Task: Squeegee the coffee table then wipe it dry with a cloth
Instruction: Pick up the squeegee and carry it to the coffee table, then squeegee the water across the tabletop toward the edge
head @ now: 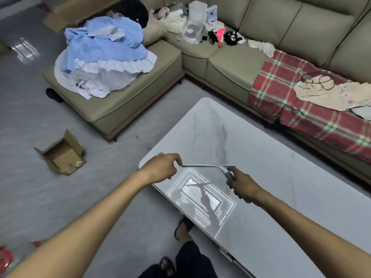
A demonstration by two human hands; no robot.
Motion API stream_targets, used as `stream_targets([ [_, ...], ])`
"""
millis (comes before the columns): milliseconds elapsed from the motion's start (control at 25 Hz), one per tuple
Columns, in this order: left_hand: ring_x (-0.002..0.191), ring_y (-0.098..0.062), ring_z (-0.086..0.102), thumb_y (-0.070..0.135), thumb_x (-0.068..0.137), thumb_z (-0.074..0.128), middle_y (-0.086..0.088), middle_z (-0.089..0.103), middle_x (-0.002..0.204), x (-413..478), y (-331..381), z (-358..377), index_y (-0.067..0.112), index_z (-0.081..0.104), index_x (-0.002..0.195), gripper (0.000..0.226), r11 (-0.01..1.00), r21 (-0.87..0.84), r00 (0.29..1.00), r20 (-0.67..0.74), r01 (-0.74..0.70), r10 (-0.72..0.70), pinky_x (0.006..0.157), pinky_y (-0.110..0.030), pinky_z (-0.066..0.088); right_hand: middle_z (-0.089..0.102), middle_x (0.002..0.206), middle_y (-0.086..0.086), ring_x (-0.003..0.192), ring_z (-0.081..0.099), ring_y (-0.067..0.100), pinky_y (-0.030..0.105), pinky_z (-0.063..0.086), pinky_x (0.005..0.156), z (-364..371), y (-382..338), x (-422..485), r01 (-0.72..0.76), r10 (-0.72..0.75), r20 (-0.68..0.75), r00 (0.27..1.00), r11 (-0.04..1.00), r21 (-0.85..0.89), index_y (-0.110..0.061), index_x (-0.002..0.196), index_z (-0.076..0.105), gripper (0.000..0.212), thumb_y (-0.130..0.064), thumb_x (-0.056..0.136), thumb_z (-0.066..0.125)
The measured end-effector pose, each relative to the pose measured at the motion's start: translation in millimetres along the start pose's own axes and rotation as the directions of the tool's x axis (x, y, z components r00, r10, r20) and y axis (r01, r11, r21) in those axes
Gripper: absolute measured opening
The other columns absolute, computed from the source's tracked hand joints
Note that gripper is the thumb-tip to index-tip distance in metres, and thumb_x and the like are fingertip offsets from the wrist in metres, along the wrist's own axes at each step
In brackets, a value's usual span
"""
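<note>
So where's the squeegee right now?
The squeegee is above the near-left corner of the coffee table: the right hand grips its handle and the left hand pinches the blade's left end.

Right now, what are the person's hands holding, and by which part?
A squeegee: the right hand grips its handle, and the left hand pinches the far end of the blade, above the coffee table.

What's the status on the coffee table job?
Right hand gripping squeegee handle; left hand pinching blade end. Squeegee over coffee table. No cloth on table.
</note>
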State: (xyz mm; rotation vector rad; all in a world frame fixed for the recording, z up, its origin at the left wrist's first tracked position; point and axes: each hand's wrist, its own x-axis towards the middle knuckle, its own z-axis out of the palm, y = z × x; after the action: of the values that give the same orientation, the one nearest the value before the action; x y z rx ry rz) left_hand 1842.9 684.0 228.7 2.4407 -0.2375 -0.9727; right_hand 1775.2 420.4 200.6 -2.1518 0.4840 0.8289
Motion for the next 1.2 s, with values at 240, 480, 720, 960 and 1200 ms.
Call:
stream_targets([
  [240,0.063,-0.015,0.063,0.011,0.084,0.049,-0.003,0.065,0.079,127.9,-16.5,-66.3,0.024,0.063,0.1,0.025,0.991,-0.112,0.998,0.018,0.068,-0.066,0.052,-0.023,0.041,0.062,0.086,0.009,0.052,0.049,0.02,0.017,0.026,0.035,-40.4,-64.1,113.8,-0.07,0.093,-0.088,0.992,0.968,0.243,-0.035,0.128,0.047,0.031,-0.03,0.098,0.044],
  [480,0.102,-0.024,0.06,0.014,0.089,0.055,-0.003,0.063,0.116,339.8,-81.0,-62.0,0.016,0.057,0.122,0.033,0.996,-0.073,0.997,-0.053,0.048,-0.052,0.082,-0.029,0.048,0.065,0.097,0.017,0.06,0.051,0.027,0.02,0.029,0.038,-39.2,-56.1,264.6,-0.187,0.252,-0.264,0.931,0.95,0.25,-0.028,0.131,0.045,0.039,-0.015,0.095,0.042],
  [720,0.135,-0.026,0.033,0.012,0.087,0.055,-0.008,0.026,0.148,478.8,-151.8,-13.7,0.012,0.029,0.143,0.062,0.983,0.183,0.998,0.051,0.02,-0.029,0.102,-0.04,0.041,0.062,0.106,0.021,0.077,0.044,0.027,0.023,0.023,0.051,-58.5,-72.0,440.7,-0.158,0.173,-0.429,0.886,0.985,0.07,-0.012,0.116,0.049,0.024,-0.014,0.094,0.039],
  [960,0.131,-0.033,0.035,0.014,0.085,0.057,-0.016,0.028,0.144,523.7,-168.3,9.5,0.008,0.027,0.142,0.065,0.99,0.13,0.996,0.077,-0.045,0.035,0.104,-0.039,0.038,0.056,0.093,0.013,0.08,0.052,0.037,0.039,0.048,0.058,-70.8,-111.1,562.6,-0.176,0.102,-0.543,0.834,0.98,-0.087,-0.011,0.104,0.051,0.02,-0.011,0.089,0.037],
  [1200,0.12,-0.03,0.048,0.016,0.086,0.058,-0.011,0.031,0.144,533.1,-171.2,8.4,0.012,0.03,0.138,0.059,0.995,0.068,0.989,0.134,-0.068,0.058,0.088,-0.036,0.047,0.062,0.097,0.024,0.084,0.05,0.041,0.037,0.037,0.067,-50.0,-100.8,573.2,-0.182,0.044,-0.51,0.859,0.958,-0.223,-0.013,0.106,0.049,0.023,-0.003,0.088,0.039],
])
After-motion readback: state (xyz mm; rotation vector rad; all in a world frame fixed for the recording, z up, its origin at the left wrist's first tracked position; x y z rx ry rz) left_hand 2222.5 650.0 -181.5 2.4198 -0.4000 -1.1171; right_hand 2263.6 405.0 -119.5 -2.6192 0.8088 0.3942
